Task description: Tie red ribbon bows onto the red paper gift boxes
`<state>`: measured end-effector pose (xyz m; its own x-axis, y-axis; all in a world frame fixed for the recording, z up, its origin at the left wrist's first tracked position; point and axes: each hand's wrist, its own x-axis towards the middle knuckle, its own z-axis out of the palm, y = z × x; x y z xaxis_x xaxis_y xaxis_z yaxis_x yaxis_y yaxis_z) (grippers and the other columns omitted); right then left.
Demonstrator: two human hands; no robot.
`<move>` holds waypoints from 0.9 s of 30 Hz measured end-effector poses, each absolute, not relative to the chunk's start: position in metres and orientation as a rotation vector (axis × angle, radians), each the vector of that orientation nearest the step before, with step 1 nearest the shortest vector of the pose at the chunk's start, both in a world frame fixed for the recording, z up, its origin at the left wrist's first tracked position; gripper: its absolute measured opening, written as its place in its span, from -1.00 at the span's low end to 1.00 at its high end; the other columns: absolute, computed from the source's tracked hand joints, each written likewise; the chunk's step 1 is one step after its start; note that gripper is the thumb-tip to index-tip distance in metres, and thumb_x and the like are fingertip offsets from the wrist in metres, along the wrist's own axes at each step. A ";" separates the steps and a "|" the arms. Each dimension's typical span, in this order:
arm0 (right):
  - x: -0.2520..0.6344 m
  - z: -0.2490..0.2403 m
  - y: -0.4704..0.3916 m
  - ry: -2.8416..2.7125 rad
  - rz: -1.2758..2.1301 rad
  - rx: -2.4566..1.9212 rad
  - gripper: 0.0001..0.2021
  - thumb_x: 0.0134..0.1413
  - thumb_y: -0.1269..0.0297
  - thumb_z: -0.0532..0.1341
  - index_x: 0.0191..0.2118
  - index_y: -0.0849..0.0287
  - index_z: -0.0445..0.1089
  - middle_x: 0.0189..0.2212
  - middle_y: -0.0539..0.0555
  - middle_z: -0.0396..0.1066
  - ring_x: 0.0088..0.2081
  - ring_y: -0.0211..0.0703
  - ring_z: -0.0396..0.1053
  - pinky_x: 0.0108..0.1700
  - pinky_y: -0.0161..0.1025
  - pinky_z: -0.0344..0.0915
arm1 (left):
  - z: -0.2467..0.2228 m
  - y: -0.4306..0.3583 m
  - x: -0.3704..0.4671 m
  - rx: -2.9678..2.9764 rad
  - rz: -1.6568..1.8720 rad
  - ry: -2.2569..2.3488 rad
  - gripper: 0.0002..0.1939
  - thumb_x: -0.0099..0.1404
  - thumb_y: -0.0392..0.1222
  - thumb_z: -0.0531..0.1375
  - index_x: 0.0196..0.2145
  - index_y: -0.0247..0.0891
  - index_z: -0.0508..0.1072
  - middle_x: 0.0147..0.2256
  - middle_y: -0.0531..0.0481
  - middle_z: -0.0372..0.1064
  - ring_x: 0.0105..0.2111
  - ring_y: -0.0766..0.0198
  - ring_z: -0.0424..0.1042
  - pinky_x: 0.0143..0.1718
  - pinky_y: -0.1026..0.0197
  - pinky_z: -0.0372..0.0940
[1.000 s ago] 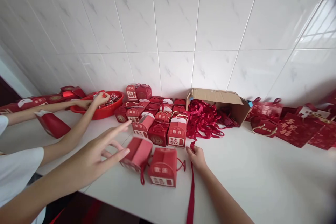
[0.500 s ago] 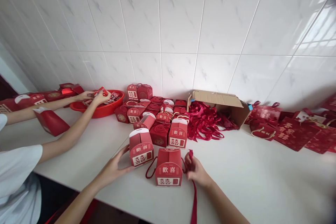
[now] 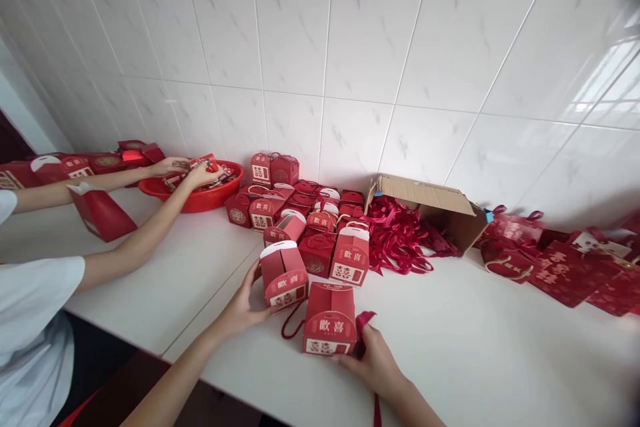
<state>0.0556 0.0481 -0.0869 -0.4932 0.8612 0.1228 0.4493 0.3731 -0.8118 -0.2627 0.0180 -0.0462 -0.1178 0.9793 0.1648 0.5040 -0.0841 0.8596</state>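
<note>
Head view. Left hand (image 3: 241, 310): curved and gripping a red arch-fronted cardboard box with a white top tab (image 3: 283, 273); fingers along the box's left side, thumb at its lower front corner. Box position: immediately right of the palm.

Right hand (image 3: 374, 357): closed on a narrow dark red satin ribbon (image 3: 367, 321), one end rising above the fingers, the other hanging below the wrist. Thumb at the lower right corner of a second red cardboard box with gold-white characters (image 3: 330, 320); this box stands upright, just left of the right hand, between the two hands.

Beyond both hands: clustered red boxes (image 3: 320, 221). Beyond the right hand: a tangled heap of crimson ribbon (image 3: 395, 227), spilling from a brown cardboard carton (image 3: 425, 193). Well to the right of the right hand: flat red paper gift bags (image 3: 567, 270).

Beyond and left of the left hand: a round red plastic basin (image 3: 210, 201), with a co-worker's hands (image 3: 201, 175) over it. Beneath all: a white tabletop (image 3: 460, 340).
</note>
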 end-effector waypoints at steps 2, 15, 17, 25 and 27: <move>0.057 -0.088 0.047 -2.092 0.989 -1.109 -0.61 -0.13 0.09 0.33 -0.22 0.17 0.25 -0.27 0.14 0.45 -0.29 -0.04 0.37 -0.27 -0.21 0.26 | -0.043 0.010 -0.270 1.618 1.066 1.555 0.11 0.06 0.02 0.33 0.32 -0.01 -0.34 0.33 -0.12 -0.18 0.30 -0.07 -0.11 0.28 -0.06 -0.05; 0.070 -0.103 0.057 -1.851 0.911 -1.248 -0.65 -0.02 0.04 0.21 -0.49 0.10 0.04 -0.66 -0.11 0.10 -0.60 -0.32 0.03 -0.56 -0.36 -0.01 | -0.008 0.020 -0.243 1.698 0.768 1.486 -0.27 0.12 0.01 0.27 0.22 -0.10 0.17 0.22 -0.10 0.14 0.16 -0.01 0.22 0.14 0.03 0.19; 0.070 -0.104 0.059 -1.783 0.903 -1.243 -0.62 -0.02 0.01 0.20 -0.51 0.09 -0.01 -0.65 -0.11 0.07 -0.59 -0.31 0.03 -0.55 -0.35 0.00 | 0.011 0.018 -0.249 1.807 0.701 1.675 -0.44 0.11 0.04 0.26 0.06 -0.13 0.38 0.11 -0.12 0.30 0.08 -0.05 0.30 0.08 0.03 0.24; 0.083 -0.092 0.086 -0.954 1.482 -0.859 -0.75 -0.01 0.15 0.14 -0.50 0.08 0.02 -0.69 -0.16 -0.10 -0.70 -0.34 -0.10 -0.66 -0.35 -0.02 | 0.153 0.140 -0.318 1.838 0.923 1.866 -0.76 0.18 -0.04 0.20 -0.22 -0.15 0.49 -0.22 0.02 0.50 -0.19 0.20 0.47 -0.22 0.24 0.35; 0.085 -0.091 0.094 -0.843 1.483 -0.837 -0.74 -0.06 0.19 0.18 -0.52 0.08 0.02 -0.68 -0.14 -0.05 -0.69 -0.33 -0.03 -0.65 -0.34 0.03 | 0.171 0.206 -0.337 1.780 0.928 1.941 -0.80 0.22 -0.12 0.18 -0.24 -0.26 0.48 -0.33 -0.02 0.49 -0.32 0.23 0.48 -0.34 0.24 0.36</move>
